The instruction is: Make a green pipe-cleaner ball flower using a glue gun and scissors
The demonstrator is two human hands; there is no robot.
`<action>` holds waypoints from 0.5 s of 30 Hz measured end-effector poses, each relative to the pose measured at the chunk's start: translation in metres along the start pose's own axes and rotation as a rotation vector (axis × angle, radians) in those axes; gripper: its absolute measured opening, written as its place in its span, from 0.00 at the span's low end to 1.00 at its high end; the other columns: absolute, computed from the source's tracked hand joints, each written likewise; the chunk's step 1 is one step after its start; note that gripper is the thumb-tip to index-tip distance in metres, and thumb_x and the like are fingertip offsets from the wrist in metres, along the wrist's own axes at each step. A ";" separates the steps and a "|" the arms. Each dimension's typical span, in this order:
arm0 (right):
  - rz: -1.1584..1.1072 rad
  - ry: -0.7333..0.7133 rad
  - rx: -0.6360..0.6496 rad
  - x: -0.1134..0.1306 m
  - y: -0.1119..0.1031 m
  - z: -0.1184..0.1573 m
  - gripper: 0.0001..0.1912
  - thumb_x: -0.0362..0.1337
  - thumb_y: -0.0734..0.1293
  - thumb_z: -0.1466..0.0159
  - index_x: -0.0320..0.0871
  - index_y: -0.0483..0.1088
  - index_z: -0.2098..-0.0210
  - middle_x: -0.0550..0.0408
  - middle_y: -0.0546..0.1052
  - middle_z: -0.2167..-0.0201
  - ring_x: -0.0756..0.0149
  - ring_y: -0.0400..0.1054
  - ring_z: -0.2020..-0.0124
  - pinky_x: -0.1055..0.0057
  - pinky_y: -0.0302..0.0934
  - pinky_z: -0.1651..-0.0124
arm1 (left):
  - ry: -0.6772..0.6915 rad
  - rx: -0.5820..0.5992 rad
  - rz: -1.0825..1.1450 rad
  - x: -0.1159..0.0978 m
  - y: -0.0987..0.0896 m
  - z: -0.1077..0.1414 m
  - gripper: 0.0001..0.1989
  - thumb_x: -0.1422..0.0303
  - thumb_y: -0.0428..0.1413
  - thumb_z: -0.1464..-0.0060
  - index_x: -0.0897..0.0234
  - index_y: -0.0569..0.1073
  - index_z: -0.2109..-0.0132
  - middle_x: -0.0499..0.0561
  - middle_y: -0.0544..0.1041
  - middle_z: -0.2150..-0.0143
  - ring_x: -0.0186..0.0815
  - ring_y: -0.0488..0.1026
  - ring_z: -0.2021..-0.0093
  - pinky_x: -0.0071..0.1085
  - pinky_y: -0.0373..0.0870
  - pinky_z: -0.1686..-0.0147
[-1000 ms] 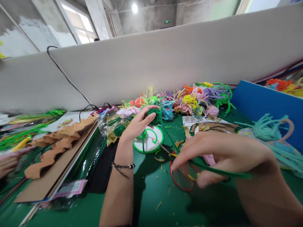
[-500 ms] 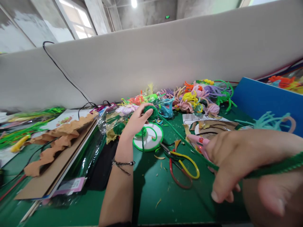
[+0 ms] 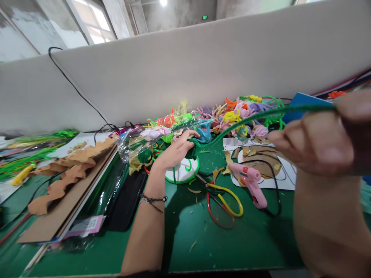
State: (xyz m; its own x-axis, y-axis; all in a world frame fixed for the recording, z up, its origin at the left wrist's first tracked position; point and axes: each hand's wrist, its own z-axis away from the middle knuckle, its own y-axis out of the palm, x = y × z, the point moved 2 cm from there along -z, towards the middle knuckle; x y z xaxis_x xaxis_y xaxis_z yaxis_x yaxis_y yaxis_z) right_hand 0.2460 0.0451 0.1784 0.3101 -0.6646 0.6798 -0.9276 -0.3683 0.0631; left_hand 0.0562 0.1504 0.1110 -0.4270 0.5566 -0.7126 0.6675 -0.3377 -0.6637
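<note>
Since a second ago, the right hand (image 3: 321, 143) has risen from low over the scissors (image 3: 223, 202) to high at the right, drawing the green stem (image 3: 255, 116) taut and slanted above the surface (image 3: 185, 251). Its fingers pinch the stem's near end. The left hand (image 3: 176, 148) has dropped slightly, fingers closed around the stem's coiled far end beside the white disc (image 3: 181, 175). A pink glue gun (image 3: 251, 181) lies uncovered on paper, right of the scissors. Coloured stems (image 3: 232, 119) are heaped along the partition behind.
</note>
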 end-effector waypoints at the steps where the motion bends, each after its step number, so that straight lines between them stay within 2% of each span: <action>1: 0.022 -0.010 -0.137 -0.002 -0.006 -0.007 0.03 0.45 0.69 0.48 0.56 0.74 0.75 0.67 0.66 0.90 0.81 0.51 0.92 0.76 0.49 0.86 | 0.018 0.032 -0.010 -0.001 0.001 0.001 0.16 0.67 0.40 0.49 0.61 0.65 0.55 0.53 0.69 0.56 0.38 0.66 0.56 0.36 0.63 0.54; 3: 0.041 -0.024 -0.359 -0.004 -0.019 -0.016 0.04 0.43 0.72 0.53 0.56 0.73 0.77 0.67 0.65 0.88 0.80 0.47 0.90 0.75 0.48 0.84 | 0.057 0.075 -0.010 -0.005 0.001 0.002 0.15 0.65 0.39 0.49 0.60 0.66 0.59 0.52 0.70 0.60 0.37 0.66 0.60 0.35 0.64 0.58; 4: 0.032 -0.022 -0.410 -0.006 -0.024 -0.018 0.05 0.43 0.72 0.53 0.55 0.73 0.77 0.66 0.65 0.86 0.78 0.47 0.88 0.74 0.49 0.82 | 0.075 0.085 -0.001 -0.007 0.002 0.003 0.15 0.64 0.39 0.49 0.61 0.67 0.60 0.52 0.70 0.62 0.36 0.66 0.62 0.34 0.64 0.60; 6: -0.006 -0.003 -0.513 -0.010 -0.033 -0.020 0.02 0.41 0.69 0.47 0.54 0.72 0.76 0.65 0.67 0.81 0.78 0.48 0.85 0.75 0.51 0.78 | 0.101 0.100 0.025 -0.012 0.003 0.004 0.14 0.62 0.41 0.49 0.61 0.68 0.62 0.51 0.71 0.65 0.35 0.66 0.65 0.32 0.65 0.64; 10: -0.048 0.130 -0.736 -0.028 -0.043 -0.017 0.14 0.37 0.56 0.38 0.49 0.68 0.77 0.60 0.72 0.70 0.76 0.57 0.79 0.74 0.54 0.73 | 0.149 0.181 0.089 -0.019 0.007 0.005 0.15 0.62 0.42 0.48 0.62 0.71 0.64 0.50 0.72 0.67 0.33 0.66 0.67 0.31 0.65 0.65; 13: -0.024 0.253 -0.766 -0.046 -0.044 -0.018 0.12 0.37 0.56 0.38 0.48 0.66 0.75 0.57 0.74 0.69 0.74 0.61 0.76 0.73 0.56 0.72 | 0.200 0.195 0.123 -0.021 0.009 0.005 0.17 0.66 0.41 0.48 0.62 0.73 0.61 0.50 0.72 0.67 0.33 0.67 0.65 0.30 0.65 0.62; 15: 0.053 0.285 -0.711 -0.056 -0.043 -0.019 0.07 0.38 0.58 0.40 0.48 0.66 0.71 0.57 0.75 0.68 0.73 0.63 0.75 0.73 0.57 0.71 | 0.202 0.159 0.121 -0.019 0.010 0.004 0.18 0.67 0.42 0.50 0.62 0.73 0.57 0.50 0.73 0.67 0.34 0.67 0.65 0.31 0.65 0.61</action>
State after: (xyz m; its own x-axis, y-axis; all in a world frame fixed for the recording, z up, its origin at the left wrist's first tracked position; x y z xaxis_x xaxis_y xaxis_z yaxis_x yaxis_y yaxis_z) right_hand 0.2647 0.1105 0.1518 0.2856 -0.4411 0.8508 -0.8805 0.2297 0.4146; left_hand 0.0686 0.1336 0.1172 -0.2094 0.6393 -0.7399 0.5954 -0.5169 -0.6151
